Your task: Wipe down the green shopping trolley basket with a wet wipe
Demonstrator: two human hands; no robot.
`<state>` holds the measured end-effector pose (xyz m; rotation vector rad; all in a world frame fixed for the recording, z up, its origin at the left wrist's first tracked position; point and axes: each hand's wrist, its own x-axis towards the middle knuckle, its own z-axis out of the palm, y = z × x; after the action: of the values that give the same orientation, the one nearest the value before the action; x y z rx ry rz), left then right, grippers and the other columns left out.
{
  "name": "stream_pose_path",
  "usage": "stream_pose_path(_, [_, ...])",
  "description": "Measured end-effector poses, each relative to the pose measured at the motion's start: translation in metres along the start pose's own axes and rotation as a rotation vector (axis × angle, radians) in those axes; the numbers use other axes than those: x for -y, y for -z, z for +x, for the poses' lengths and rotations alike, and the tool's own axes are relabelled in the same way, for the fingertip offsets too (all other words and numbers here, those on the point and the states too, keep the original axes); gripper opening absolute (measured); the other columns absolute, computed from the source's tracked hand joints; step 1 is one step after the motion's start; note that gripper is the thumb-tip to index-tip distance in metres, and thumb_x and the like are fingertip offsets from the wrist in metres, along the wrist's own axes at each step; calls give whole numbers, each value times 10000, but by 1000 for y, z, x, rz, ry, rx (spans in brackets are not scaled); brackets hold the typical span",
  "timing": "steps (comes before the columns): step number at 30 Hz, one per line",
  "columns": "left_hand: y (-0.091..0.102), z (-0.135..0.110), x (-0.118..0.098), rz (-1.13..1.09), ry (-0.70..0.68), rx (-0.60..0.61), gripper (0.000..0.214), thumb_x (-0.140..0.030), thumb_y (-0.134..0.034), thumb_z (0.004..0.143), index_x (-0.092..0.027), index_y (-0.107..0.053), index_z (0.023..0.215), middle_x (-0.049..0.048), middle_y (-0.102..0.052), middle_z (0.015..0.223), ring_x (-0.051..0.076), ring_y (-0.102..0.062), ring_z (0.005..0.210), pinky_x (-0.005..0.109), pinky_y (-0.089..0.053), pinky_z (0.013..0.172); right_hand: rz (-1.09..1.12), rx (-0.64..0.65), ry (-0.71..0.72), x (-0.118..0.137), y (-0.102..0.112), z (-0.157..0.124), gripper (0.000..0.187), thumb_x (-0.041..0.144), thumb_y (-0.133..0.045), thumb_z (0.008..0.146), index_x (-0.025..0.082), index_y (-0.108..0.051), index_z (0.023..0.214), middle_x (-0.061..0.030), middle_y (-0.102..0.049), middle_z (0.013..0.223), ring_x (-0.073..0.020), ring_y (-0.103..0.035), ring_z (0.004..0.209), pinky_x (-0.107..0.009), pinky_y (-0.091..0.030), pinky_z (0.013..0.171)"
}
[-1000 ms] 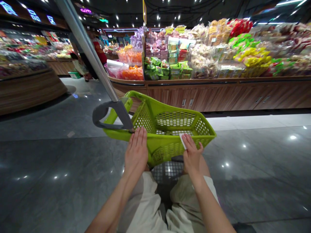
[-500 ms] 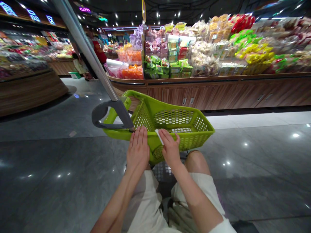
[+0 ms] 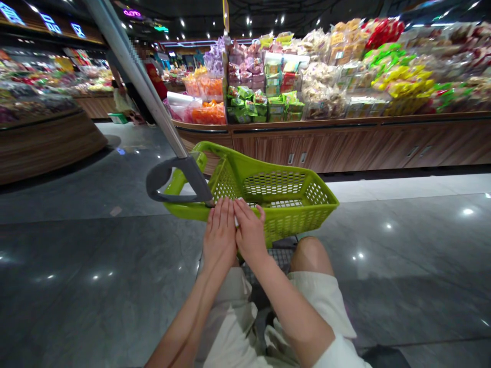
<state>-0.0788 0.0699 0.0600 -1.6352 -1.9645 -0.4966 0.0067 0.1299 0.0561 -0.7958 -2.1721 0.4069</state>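
Note:
A green plastic shopping cart basket (image 3: pixel 299 213) with perforated sides stands before my knees. Over its near rim lies my left hand (image 3: pixel 220 232), fingers close together and closed on the rim, thumb hidden. Right beside it, nearly touching, my right hand (image 3: pixel 250 227) presses a small white wipe (image 3: pixel 236 221) against the same rim; most of the wipe is hidden under the fingers. To the left of my hands, a grey loop handle (image 3: pixel 178 179) on a long metal pole (image 3: pixel 146 92) leans across the cart's handle end.
Beyond the cart runs a wooden display counter (image 3: pixel 326 145) piled with bagged snacks (image 3: pixel 249 105). A curved counter (image 3: pixel 46 140) stands at left. A person in red (image 3: pixel 155 79) stands in the background. Grey glossy floor (image 3: pixel 95 245) surrounds the cart.
My right hand has slid left along the rim with the white wipe, up against my left hand. The left hand has hardly moved.

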Motion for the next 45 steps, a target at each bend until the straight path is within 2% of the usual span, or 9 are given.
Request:
stream_pose_path(3, [1,0,1,-15,13,2,587,-103,-386,919,-24,-352,1500,177,-430,1552,280,-319,1487,468,-271,1228,-31,18,27,-13,5,-6,703,-14,-353,770,229,-491,1415,-44,-545,1481,-125,-436,1408,-414,-82,1184])
stream_pose_path(11, [0,-2,0,-20,19,14,647,-87,-420,886,-17,-306,1519,161,-398,1575,284,-292,1498,460,-228,1248,-224,-158,-237,-122,38,-45,726,-9,-376,734,261,-532,1390,-49,-579,1446,-192,-481,1383,-488,-167,1156])
stream_pose_path(14, [-1,-1,-1,-21,20,12,657,-89,-422,885,-17,-291,1525,167,-392,1577,287,-286,1501,468,-228,1248,-201,-198,-297,-102,30,-37,687,-6,-362,754,233,-552,1369,-73,-588,1435,-202,-481,1384,-505,-151,1157])
stream_pose_path(21, [-2,1,-4,-26,18,1,586,-107,-371,930,-32,-336,1511,177,-422,1557,290,-291,1500,483,-258,1231,-21,24,43,-4,6,-2,678,-9,-377,779,210,-500,1409,-71,-545,1479,-136,-433,1411,-405,-94,1195])
stream_pose_path(25, [-1,0,-6,-29,28,17,628,-100,-396,906,-31,-304,1523,169,-413,1564,285,-283,1503,472,-231,1242,-79,26,35,-34,15,-16,763,-25,-376,740,233,-449,1455,-63,-517,1505,-145,-421,1420,-427,-83,1190])
stream_pose_path(32, [-4,-2,-5,-34,31,17,687,-99,-406,884,-17,-235,1545,174,-375,1584,300,-245,1515,480,-198,1254,-217,-192,-267,-124,38,-47,746,-4,-358,727,279,-530,1395,-42,-578,1449,-171,-484,1376,-466,-161,1150])
stream_pose_path(35, [-6,-2,-7,-46,36,4,703,-102,-403,885,-25,-203,1555,191,-372,1582,300,-230,1521,500,-213,1249,-181,-219,-312,-98,31,-37,721,-4,-370,728,279,-572,1359,-56,-614,1407,-189,-516,1345,-476,-183,1136])
stream_pose_path(41, [-3,-1,-9,-28,33,7,618,-116,-370,923,-25,-285,1529,204,-390,1568,305,-252,1513,508,-250,1233,-57,17,-27,-6,7,-8,689,-2,-375,784,233,-496,1420,-60,-542,1484,-144,-435,1410,-407,-126,1175])
stream_pose_path(45, [0,0,-9,-27,37,20,617,-119,-380,920,-25,-297,1524,192,-404,1564,296,-265,1509,489,-243,1237,-98,41,20,-20,11,-14,760,-14,-364,758,249,-433,1467,-57,-498,1521,-139,-406,1431,-420,-119,1172])
